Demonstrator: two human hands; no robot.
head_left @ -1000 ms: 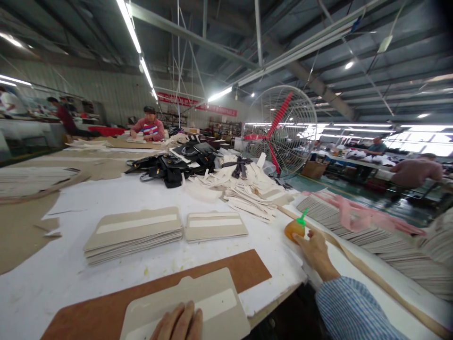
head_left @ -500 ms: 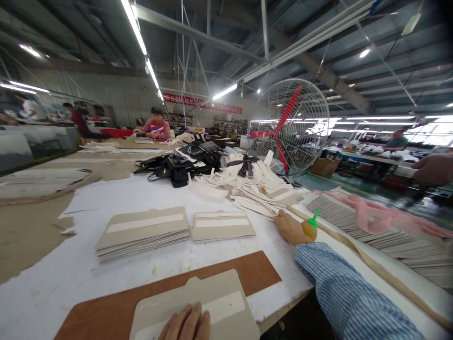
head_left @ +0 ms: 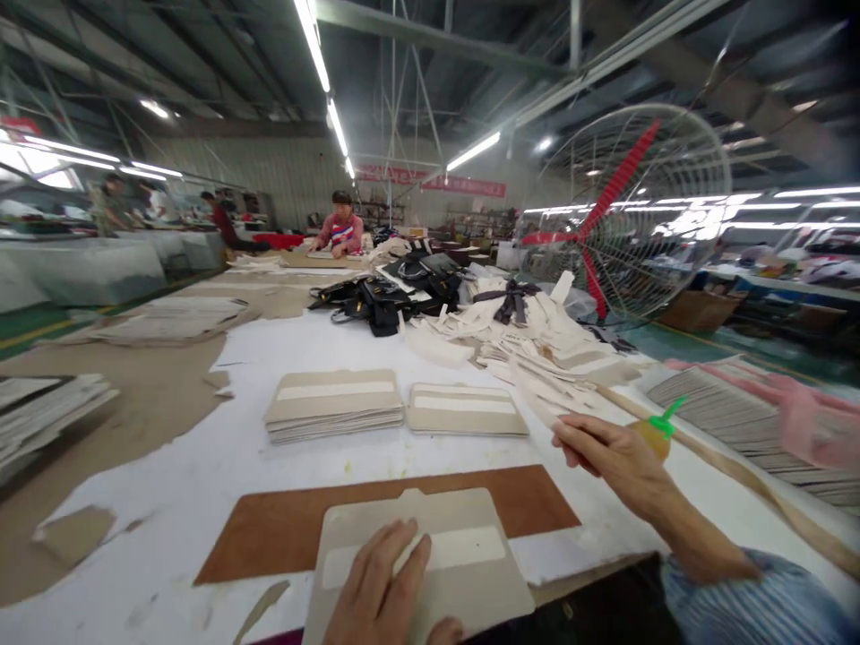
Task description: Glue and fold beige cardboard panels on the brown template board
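My left hand (head_left: 386,582) lies with fingers spread on a beige panel (head_left: 463,515) that has a small tab on its far edge and a pale strip across it. Beneath that panel is a long brown board (head_left: 282,528). Out to the right, my right hand (head_left: 605,452) pinches the end of a thin off-white strip (head_left: 537,403), partly blurred, which trails toward a loose pile of strips (head_left: 544,372). Just behind the right wrist stands a bottle (head_left: 653,439) of amber liquid with a green nozzle, partly covered by the hand.
Two stacks of beige panels, a taller one (head_left: 336,403) and a lower one (head_left: 467,412), sit beyond the board. Black bag pieces (head_left: 382,300) are heaped farther back. A large caged fan (head_left: 624,215) is at right, near grey layered pieces (head_left: 726,417). A co-worker (head_left: 340,228) sits opposite.
My right hand has drawn back from the strip pile with a strip between its fingers. My left hand stays on the panel. The view has turned left.
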